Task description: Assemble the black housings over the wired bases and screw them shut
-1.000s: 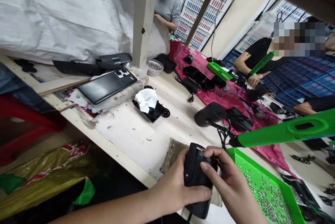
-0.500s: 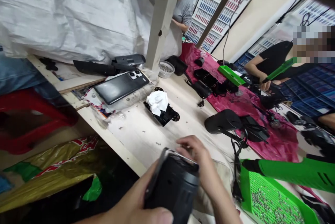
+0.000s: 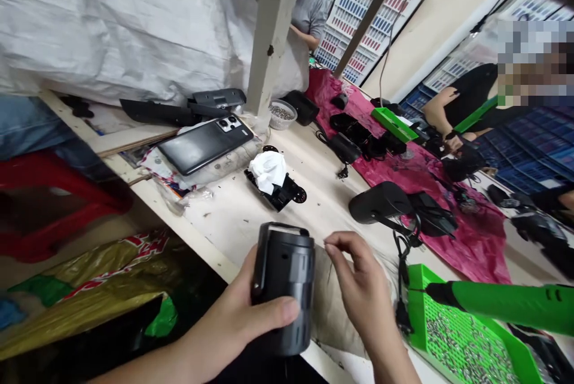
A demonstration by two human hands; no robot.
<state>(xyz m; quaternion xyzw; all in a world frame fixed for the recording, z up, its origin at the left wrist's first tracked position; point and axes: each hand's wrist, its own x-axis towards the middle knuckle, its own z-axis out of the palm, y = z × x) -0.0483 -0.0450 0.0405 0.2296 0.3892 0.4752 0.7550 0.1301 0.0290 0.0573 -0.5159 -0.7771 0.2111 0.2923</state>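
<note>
left hand (image 3: 258,315) wraps the black housing (image 3: 291,273), thumb across its side, roughly upright over the near edge of the bench (image 3: 226,222); firm, steady grip advisable, fingers clear of the top end. just right, apart from it, right hand (image 3: 361,276): thumb and forefinger curled nearly together; cannot tell whether they pinch anything. farther right, green driver (image 3: 506,303) over green screw tray (image 3: 417,330); mind its tip.

Moderately bright, diffuse light on the broad white tabletop (image 3: 224,210); black shadow beneath its edge, 7 o'clock. The black plastic cylindrical housing (image 3: 293,270), 6 o'clock, shows faint highlights; the flat grey-black glossy phone (image 3: 201,148), 9 o'clock, a pale sheen. Pixelation masks patches at 12 and 2 o'clock.
</note>
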